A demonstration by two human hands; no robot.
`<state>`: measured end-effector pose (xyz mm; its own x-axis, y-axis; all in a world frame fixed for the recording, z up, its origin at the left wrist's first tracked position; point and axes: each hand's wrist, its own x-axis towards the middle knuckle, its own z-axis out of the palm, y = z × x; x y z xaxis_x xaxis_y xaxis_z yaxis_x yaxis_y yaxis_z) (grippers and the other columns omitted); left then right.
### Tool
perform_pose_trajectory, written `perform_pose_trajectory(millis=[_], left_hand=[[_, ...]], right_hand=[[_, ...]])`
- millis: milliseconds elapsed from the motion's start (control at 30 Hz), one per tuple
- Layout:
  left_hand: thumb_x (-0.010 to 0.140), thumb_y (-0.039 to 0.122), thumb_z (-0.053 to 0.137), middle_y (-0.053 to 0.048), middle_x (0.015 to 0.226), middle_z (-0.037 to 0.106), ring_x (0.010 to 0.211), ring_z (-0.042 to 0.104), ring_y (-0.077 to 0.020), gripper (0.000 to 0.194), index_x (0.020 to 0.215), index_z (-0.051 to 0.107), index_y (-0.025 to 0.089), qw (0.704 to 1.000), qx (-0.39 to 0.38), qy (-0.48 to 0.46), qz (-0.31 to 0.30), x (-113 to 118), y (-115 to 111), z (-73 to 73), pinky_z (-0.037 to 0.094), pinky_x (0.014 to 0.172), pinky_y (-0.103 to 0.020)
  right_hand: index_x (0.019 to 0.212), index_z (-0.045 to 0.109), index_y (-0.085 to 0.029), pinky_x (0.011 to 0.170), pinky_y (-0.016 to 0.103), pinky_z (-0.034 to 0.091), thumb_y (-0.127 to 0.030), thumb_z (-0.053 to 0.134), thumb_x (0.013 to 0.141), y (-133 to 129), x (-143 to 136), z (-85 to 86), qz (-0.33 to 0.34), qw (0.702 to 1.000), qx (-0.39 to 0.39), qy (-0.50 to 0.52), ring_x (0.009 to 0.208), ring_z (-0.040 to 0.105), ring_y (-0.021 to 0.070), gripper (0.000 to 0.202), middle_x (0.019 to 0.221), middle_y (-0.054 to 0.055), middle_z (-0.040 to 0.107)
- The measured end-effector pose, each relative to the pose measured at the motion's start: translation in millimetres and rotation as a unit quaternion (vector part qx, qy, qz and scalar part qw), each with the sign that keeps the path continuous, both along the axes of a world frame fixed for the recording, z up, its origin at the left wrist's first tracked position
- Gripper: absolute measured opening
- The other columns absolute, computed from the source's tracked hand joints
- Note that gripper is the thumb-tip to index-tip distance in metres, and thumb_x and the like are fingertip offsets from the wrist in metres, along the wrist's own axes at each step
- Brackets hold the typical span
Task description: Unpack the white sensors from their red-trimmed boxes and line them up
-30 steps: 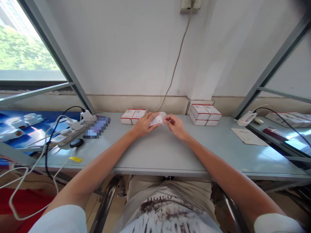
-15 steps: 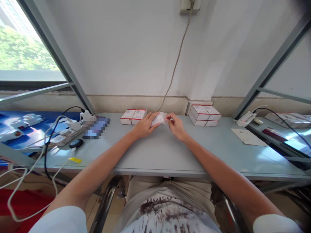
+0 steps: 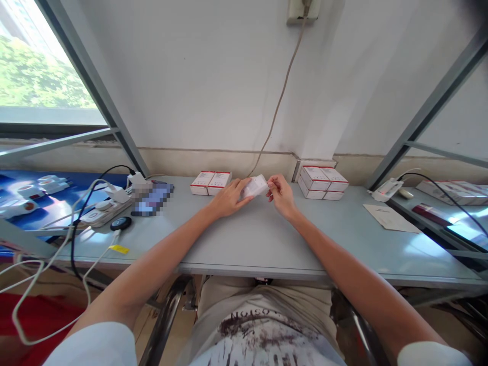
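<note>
Left hand (image 3: 229, 197) clasped white box (image 3: 256, 186) near tabletop (image 3: 247, 241) back edge — right hand (image 3: 281, 197) just beside, grip unclear, apparently working box's end; next move wanted steadiness.

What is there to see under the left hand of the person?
The left hand covers one end of a small white item; the other end shows, extending toward the right hand. The covered end, and anything else beneath, cannot be seen.

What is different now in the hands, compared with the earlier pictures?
The right hand and the white package have moved slightly right; more of the package shows now. The left hand stays on it. The left boxes and right boxes stayed in place.
</note>
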<state>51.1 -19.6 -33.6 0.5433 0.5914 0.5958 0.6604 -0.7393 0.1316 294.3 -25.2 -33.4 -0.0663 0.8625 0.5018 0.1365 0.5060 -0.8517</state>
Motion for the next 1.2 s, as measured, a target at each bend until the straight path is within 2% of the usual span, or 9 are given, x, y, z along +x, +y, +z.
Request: perform_pose_trajectory(millis=[200,400,500,600,700,833,967,1067,1200], left_hand=[[0.11,0.06,0.048,-0.016,0.144,0.062,0.128,0.065,-0.0334,0.064,0.162,0.04,0.023,0.998,-0.05,0.03,0.007,-3.3,-3.6,4.2,0.055,0.106,-0.05],[0.108,0.052,0.052,-0.011,0.125,0.068,0.115,0.068,-0.0304,0.057,0.157,0.047,0.023,0.995,-0.077,0.051,0.025,-8.5,-5.6,8.2,0.055,0.105,-0.047],[0.105,0.048,0.056,-0.011,0.122,0.069,0.116,0.068,-0.031,0.056,0.155,0.05,0.023,0.994,-0.085,0.06,0.021,-10.6,-6.4,11.0,0.055,0.104,-0.047],[0.104,0.054,0.06,-0.013,0.128,0.067,0.121,0.066,-0.0328,0.062,0.156,0.05,0.023,0.994,-0.081,0.077,0.003,-12.7,-8.1,15.5,0.054,0.107,-0.05],[0.102,0.062,0.062,-0.016,0.147,0.059,0.133,0.06,-0.036,0.071,0.16,0.046,0.024,0.996,-0.047,0.077,-0.012,-12.5,-9.8,18.8,0.049,0.116,-0.055],[0.107,0.059,0.055,-0.014,0.163,0.05,0.147,0.052,-0.0348,0.067,0.164,0.042,0.026,0.996,-0.04,0.066,-0.046,-3.6,-13.3,17.2,0.041,0.125,-0.054],[0.108,0.063,0.049,-0.011,0.176,0.037,0.159,0.042,-0.0343,0.074,0.172,0.031,0.029,0.987,-0.087,0.108,-0.081,11.2,-19.4,7.6,0.037,0.128,-0.054],[0.106,0.072,0.047,-0.007,0.182,0.024,0.167,0.028,-0.0336,0.084,0.176,0.02,0.034,0.976,-0.13,0.144,-0.098,19.0,-22.7,-0.9,0.026,0.134,-0.054],[0.104,0.081,0.039,-0.003,0.184,0.014,0.17,0.016,-0.0364,0.086,0.176,0.021,0.038,0.952,-0.22,0.197,-0.081,21.9,-25.9,-3.0,0.015,0.136,-0.059]], right_hand=[[0.103,0.05,-0.027,0.051,0.023,0.054,-0.071,0.063,0.095,3.5,1.9,-1.8,-0.033,0.996,-0.035,0.075,0.065,0.069,0.0132,0.047,0.091,-0.001,0.065],[0.104,0.047,-0.027,0.046,0.021,0.055,-0.056,0.065,0.099,12.0,9.8,0.6,-0.11,0.973,-0.073,0.188,0.055,0.071,0.0124,0.034,0.085,-0.005,0.063],[0.103,0.048,-0.027,0.046,0.02,0.054,-0.047,0.064,0.101,18.4,15.7,0.6,-0.146,0.955,-0.109,0.234,0.055,0.071,0.0122,0.026,0.082,-0.005,0.065],[0.1,0.049,-0.026,0.043,0.019,0.05,-0.04,0.062,0.101,23.8,21.7,0.4,-0.185,0.935,-0.138,0.269,0.052,0.069,0.011,0.019,0.082,-0.005,0.066],[0.098,0.051,-0.025,0.04,0.018,0.047,-0.035,0.058,0.102,27.9,27.2,0.3,-0.214,0.925,-0.155,0.274,0.048,0.062,0.0091,0.013,0.075,-0.006,0.063],[0.095,0.051,-0.025,0.04,0.018,0.044,-0.032,0.053,0.104,33.1,33.4,0.2,-0.244,0.919,-0.172,0.257,0.046,0.058,0.0091,0.011,0.069,-0.007,0.058],[0.098,0.05,-0.025,0.041,0.017,0.044,-0.034,0.051,0.105,37.8,38.7,-1.5,-0.271,0.912,-0.182,0.246,0.047,0.057,0.0093,0.011,0.069,-0.007,0.057],[0.101,0.051,-0.026,0.044,0.02,0.049,-0.033,0.05,0.105,39.8,41.6,-4.0,-0.279,0.915,-0.175,0.235,0.048,0.058,0.0104,0.009,0.073,-0.007,0.057],[0.104,0.052,-0.026,0.046,0.023,0.052,-0.031,0.049,0.106,40.1,42.4,-6.0,-0.279,0.92,-0.176,0.212,0.048,0.058,0.011,0.006,0.077,-0.006,0.057]])
